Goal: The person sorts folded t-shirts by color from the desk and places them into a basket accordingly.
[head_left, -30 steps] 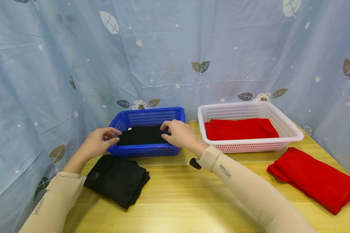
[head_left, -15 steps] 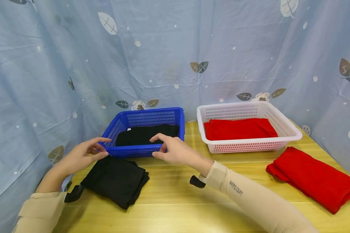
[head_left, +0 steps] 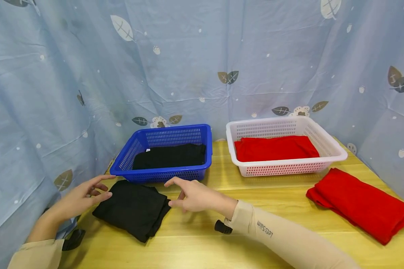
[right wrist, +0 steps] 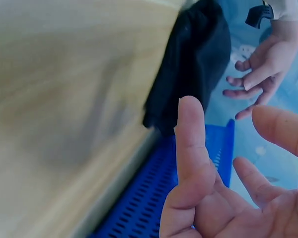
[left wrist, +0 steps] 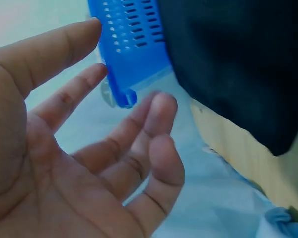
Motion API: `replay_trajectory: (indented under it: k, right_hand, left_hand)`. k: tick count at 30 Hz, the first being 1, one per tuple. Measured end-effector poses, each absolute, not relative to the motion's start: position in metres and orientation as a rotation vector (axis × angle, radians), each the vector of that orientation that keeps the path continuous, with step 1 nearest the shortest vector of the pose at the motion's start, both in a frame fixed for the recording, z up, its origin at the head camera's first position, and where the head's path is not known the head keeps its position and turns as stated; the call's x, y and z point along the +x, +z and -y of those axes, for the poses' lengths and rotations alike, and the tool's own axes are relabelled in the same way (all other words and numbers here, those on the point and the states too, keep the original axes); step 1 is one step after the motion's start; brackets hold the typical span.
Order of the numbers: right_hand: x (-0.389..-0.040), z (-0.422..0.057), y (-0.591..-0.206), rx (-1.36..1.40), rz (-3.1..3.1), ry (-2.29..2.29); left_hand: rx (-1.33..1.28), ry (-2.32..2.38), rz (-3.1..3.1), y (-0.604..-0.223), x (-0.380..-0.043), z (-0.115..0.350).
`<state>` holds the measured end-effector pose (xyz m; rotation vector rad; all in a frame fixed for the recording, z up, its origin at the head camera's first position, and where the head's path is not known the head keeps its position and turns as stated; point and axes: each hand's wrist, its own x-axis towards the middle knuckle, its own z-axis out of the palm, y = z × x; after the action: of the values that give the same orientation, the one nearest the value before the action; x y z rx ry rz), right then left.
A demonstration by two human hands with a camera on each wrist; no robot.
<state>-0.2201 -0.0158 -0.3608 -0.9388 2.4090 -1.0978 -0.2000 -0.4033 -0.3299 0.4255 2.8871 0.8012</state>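
Your left hand (head_left: 77, 196) and right hand (head_left: 196, 196) have moved from the blue plastic basket (head_left: 158, 171) to the folded black cloth (head_left: 131, 209) on the wooden tabletop (head_left: 188, 246). Empty, fingers loose, they seem to approach; next probably calls for gripping the cloth's edges.

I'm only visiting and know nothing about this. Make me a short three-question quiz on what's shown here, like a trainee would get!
1. What lies inside the white basket? A) a green bottle B) red cloth C) nothing
2. True or false: the left hand and the right hand both hold nothing.
3. Fill in: on the table, the folded black cloth lies just in front of the ____.

Key: 1. B; 2. True; 3. blue basket
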Motion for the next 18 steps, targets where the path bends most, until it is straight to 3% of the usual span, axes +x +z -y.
replay_trajectory:
  k: [18]
  right_hand:
    - [-0.217,0.040,-0.381,-0.893,-2.360,-0.997]
  left_hand:
    - [0.290,0.766,-2.807,-0.359,-0.203,0.413]
